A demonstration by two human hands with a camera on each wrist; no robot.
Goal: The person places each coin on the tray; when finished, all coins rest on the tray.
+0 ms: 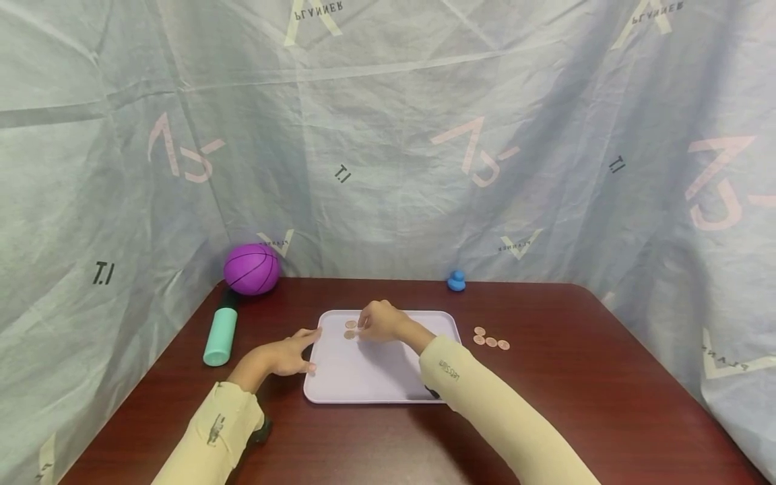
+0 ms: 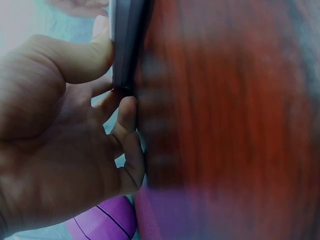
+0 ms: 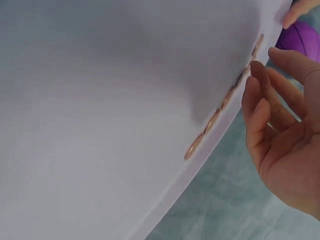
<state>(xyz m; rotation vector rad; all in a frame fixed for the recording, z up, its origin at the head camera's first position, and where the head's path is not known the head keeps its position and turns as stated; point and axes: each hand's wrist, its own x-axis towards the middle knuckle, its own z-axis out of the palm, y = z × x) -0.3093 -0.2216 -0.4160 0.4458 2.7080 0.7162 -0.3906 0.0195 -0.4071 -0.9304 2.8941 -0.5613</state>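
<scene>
A lavender tray [image 1: 376, 377] lies flat in the middle of a dark red table. Several copper coins [image 3: 220, 107] sit in a row by the tray's far left rim; two of these coins [image 1: 350, 329] show in the head view. My right hand [image 1: 366, 326] hovers right beside them, its fingers [image 3: 257, 75] loosely extended and nothing visibly pinched. My left hand [image 1: 301, 350] rests on the table against the tray's left edge [image 2: 125, 50], with the thumb [image 2: 85, 57] and fingertips touching the rim. More coins [image 1: 491, 341] lie on the table to the right of the tray.
A purple ball [image 1: 251, 269] sits at the back left corner, with a teal cylinder [image 1: 220, 335] lying in front of it. A small blue duck [image 1: 456, 280] stands at the back centre. Pale printed cloth walls in the table on three sides.
</scene>
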